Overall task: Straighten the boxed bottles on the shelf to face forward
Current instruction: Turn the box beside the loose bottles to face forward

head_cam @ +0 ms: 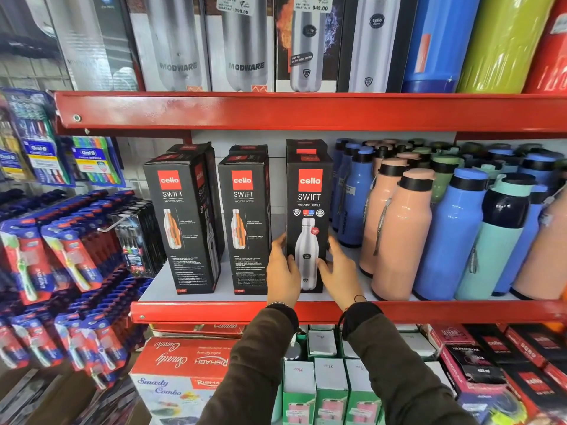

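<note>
Already gripped: tall black cardboard bottle box at front edge of grey, red-lipped shelf, fingers of left hand and right hand pressed against its sides.
Risked knocking peach plastic bottles beside it, or nudging the turned middle black box, if twisted carelessly.

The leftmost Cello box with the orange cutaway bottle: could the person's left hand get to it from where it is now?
Probably yes. The left hand grips the right box; the leftmost box stands at the shelf's front edge with nothing before it.
</note>
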Motion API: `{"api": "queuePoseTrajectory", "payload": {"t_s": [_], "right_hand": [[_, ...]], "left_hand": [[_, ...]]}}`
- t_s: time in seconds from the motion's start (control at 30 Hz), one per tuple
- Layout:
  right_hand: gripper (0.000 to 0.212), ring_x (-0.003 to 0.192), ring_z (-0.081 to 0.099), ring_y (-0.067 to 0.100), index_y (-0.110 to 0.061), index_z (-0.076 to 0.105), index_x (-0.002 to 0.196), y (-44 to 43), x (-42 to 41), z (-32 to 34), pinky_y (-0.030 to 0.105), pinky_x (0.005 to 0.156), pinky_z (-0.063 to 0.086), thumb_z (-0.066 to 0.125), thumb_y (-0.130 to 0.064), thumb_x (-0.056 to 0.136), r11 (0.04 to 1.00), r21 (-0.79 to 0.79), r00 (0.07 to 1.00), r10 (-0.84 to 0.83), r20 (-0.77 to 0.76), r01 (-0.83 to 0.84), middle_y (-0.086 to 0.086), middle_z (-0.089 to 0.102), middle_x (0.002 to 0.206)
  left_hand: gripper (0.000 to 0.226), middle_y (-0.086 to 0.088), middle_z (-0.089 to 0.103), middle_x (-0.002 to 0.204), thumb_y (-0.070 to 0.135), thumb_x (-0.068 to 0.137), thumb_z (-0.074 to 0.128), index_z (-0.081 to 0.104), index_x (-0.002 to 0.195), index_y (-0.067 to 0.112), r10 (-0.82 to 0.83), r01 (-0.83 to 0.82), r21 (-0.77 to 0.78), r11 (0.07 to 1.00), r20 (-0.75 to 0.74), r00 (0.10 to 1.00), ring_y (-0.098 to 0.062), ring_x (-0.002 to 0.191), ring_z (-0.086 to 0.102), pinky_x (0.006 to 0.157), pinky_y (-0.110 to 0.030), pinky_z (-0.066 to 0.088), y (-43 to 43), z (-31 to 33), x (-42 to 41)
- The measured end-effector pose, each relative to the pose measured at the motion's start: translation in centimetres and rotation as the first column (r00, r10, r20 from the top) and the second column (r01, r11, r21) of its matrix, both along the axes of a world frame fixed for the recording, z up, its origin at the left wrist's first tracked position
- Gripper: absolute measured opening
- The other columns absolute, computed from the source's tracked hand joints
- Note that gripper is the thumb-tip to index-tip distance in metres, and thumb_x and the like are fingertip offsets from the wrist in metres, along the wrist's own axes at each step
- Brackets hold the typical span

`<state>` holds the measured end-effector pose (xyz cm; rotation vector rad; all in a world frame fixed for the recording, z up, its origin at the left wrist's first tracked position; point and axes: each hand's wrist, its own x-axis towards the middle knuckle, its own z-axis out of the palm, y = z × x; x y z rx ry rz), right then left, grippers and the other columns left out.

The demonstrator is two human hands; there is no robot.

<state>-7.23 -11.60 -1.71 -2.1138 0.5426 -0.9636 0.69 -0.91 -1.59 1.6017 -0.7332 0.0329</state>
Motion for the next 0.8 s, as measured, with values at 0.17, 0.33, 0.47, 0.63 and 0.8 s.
{"api": "queuePoseTrajectory", "payload": {"t_s": [0.17, 0.33, 0.47, 0.63, 0.8], "right_hand": [[0.068, 0.125, 0.058, 0.021, -0.028, 0.033, 0.151, 0.2, 0.0, 0.2, 0.023, 0.099, 0.041, 0.06, -0.007, 0.093, 1.0, 0.004, 0.999, -0.024, 0.021, 0.024, 0.004, 0.06, 0.139], [0.054, 0.113, 0.06, 0.012, -0.02, 0.048, 0.14, 0.6, -0.4, 0.6, 0.007, 0.088, 0.044, 0.066, -0.01, 0.09, 0.995, 0.013, 0.981, -0.101, 0.167, 0.101, 0.001, 0.059, 0.135], [0.04, 0.086, 0.063, 0.012, -0.026, 0.057, 0.127, 2.2, -0.5, 1.5, 0.021, 0.072, 0.054, 0.067, -0.013, 0.09, 0.989, 0.001, 0.936, -0.14, 0.323, 0.147, -0.004, 0.06, 0.117], [0.032, 0.081, 0.064, 0.006, -0.025, 0.062, 0.118, 5.5, 0.8, 2.6, 0.017, 0.069, 0.051, 0.066, -0.012, 0.09, 0.99, -0.096, 0.921, -0.055, 0.386, 0.1, -0.005, 0.065, 0.103], [0.035, 0.1, 0.065, 0.006, -0.019, 0.06, 0.131, 8.0, 3.5, 2.7, 0.005, 0.083, 0.047, 0.058, -0.011, 0.097, 0.997, -0.035, 0.968, 0.077, 0.239, -0.071, 0.001, 0.064, 0.128]], "left_hand": [[0.049, -0.003, 0.048, 0.152, 0.005, 0.103, 0.04, 0.034, 0.15, 0.015, -0.061, 0.062, 0.004, 0.998, -0.036, 0.997, -0.012, 0.138, 0.046, 0.114, -0.025, 0.035, 0.3, 0.1, 0.1], [0.053, 0.0, 0.037, 0.158, 0.014, 0.105, 0.044, 0.028, 0.155, 0.015, -0.043, 0.044, -0.025, 0.999, 0.019, 0.999, 0.001, 0.14, 0.033, 0.112, -0.01, 0.026, 1.4, 0.1, -0.7], [0.047, 0.007, 0.044, 0.146, 0.019, 0.104, 0.045, 0.037, 0.151, 0.021, -0.015, 0.026, -0.104, 0.994, 0.105, 0.994, -0.009, 0.127, 0.053, 0.105, -0.023, 0.048, 3.1, 1.0, -1.0], [0.037, 0.007, 0.052, 0.132, 0.012, 0.102, 0.046, 0.05, 0.138, 0.022, 0.142, -0.086, -0.235, 0.968, 0.233, 0.962, -0.012, 0.115, 0.056, 0.093, -0.028, 0.049, 5.3, 2.6, -0.1], [0.049, -0.008, 0.048, 0.143, 0.002, 0.097, 0.048, 0.045, 0.145, 0.012, 0.277, -0.229, -0.243, 0.942, 0.185, 0.943, -0.022, 0.135, 0.041, 0.115, -0.031, 0.03, 7.2, 2.8, 2.2]]}}
